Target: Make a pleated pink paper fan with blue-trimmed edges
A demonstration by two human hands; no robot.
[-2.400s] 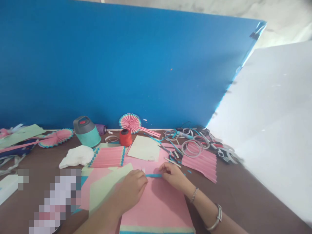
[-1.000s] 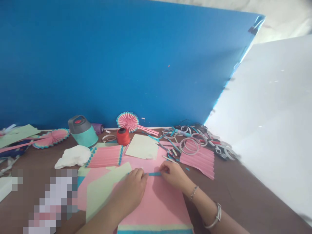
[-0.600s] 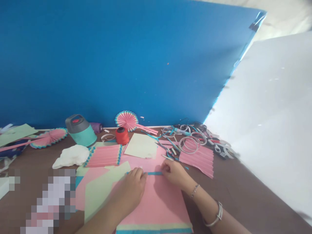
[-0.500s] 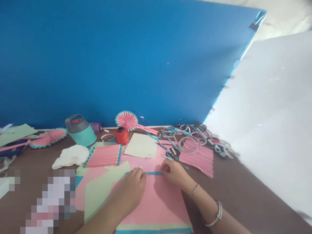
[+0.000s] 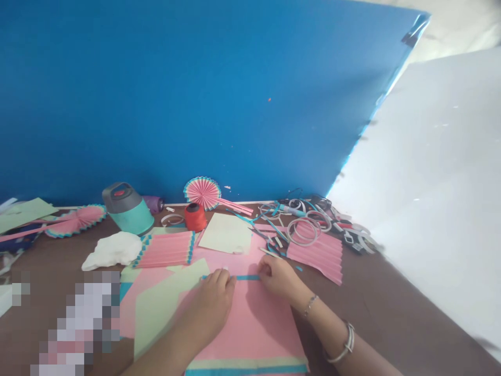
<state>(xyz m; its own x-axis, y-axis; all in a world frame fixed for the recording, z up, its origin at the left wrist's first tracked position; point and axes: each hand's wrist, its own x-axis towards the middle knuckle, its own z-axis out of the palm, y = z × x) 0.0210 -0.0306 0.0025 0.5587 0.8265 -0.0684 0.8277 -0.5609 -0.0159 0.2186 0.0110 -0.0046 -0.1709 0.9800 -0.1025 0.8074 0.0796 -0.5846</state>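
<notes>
A pink paper sheet point(image 5: 254, 324) lies in front of me, with cream and blue bands along its near edge. Across its far edge runs a narrow blue strip point(image 5: 248, 278). My left hand point(image 5: 215, 295) rests on the left end of that strip, its fingers curled together and pressing on the paper. At the other end, my right hand point(image 5: 275, 275) is closed in a pinch at the sheet's far right corner. Its fingertips are partly hidden. Just beyond it lies a thin pale stick point(image 5: 270, 253). Pale green paper point(image 5: 160, 308) lies left of my left hand.
Pleated pink papers lie left point(image 5: 166, 248) and right point(image 5: 319, 253). Behind are a red thread spool point(image 5: 195, 217), a teal flask point(image 5: 131, 211), a folded paper fan point(image 5: 202, 192) and a cream sheet point(image 5: 226, 233). Bangles point(image 5: 303, 231) and scissors point(image 5: 270, 241) clutter the right. A blue panel point(image 5: 195, 104) stands behind.
The view has shifted very slightly. Both hands keep their places at the two ends of the blue strip, and the paper looks the same.
</notes>
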